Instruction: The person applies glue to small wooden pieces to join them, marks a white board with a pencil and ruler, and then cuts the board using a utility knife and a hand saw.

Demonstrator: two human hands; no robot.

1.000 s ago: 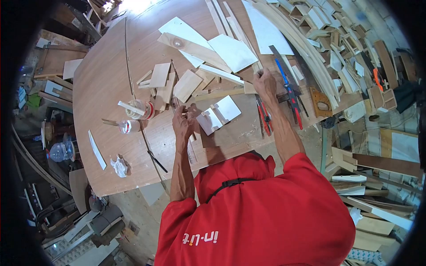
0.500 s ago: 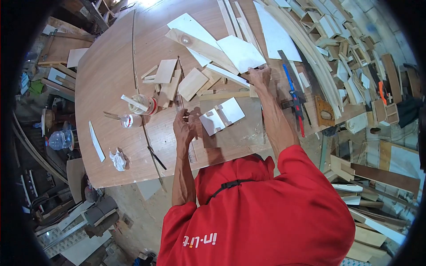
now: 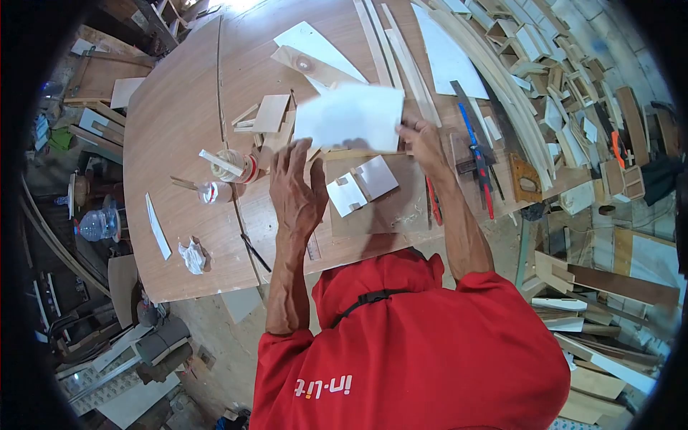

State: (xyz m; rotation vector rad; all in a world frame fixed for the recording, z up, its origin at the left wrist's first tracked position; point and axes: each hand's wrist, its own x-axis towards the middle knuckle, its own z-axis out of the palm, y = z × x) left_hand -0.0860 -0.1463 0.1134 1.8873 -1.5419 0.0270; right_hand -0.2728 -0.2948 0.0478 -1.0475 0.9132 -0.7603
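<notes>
A white panel (image 3: pixel 349 118) is held up over the wood pieces, slightly blurred. My right hand (image 3: pixel 428 149) grips its right edge between thumb and fingers. My left hand (image 3: pixel 295 188) is open, fingers stretched out, with the fingertips right at the panel's lower left corner. Just below the panel, a small white piece with wooden strips (image 3: pixel 362 186) lies on a brown board (image 3: pixel 387 218). The panel covers part of the pale wood blocks (image 3: pixel 271 113) behind it.
Left of my hands stand a glue tub (image 3: pixel 240 166) and a small white jar (image 3: pixel 213 192). A crumpled white cloth (image 3: pixel 192 256) lies near the front edge. To the right are a blue-and-red clamp (image 3: pixel 476 152) and a handsaw (image 3: pixel 525 179). Long wood strips (image 3: pixel 512 107) line the table's right side.
My right hand has lifted the white panel from the pile and brought it left and nearer. My left hand has risen toward the panel's left corner, and its fingers have spread.
</notes>
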